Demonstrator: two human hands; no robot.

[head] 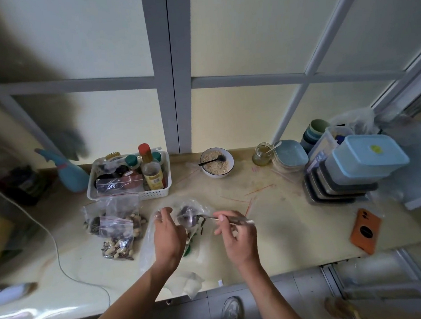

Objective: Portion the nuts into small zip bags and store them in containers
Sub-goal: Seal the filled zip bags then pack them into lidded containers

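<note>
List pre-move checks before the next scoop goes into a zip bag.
1. Spoon gripped by right hand: ok.
2. Big clear bag mouth held open by left hand: ok.
3. Spoon bowl loaded with nuts: cannot tell, blurred.
4. Empty zip bag open and ready: not ok, none in the hands.
5. Filled zip bags clear of the hands, at left: ok.
6. Lidded containers stacked at right, within reach: ok.

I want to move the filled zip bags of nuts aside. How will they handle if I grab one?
The filled zip bags look floppy: thin clear plastic slumped on the counter. Probably light, with loose nuts likely to shift. Overlapping in a pile, neighbours may drag along.
</note>
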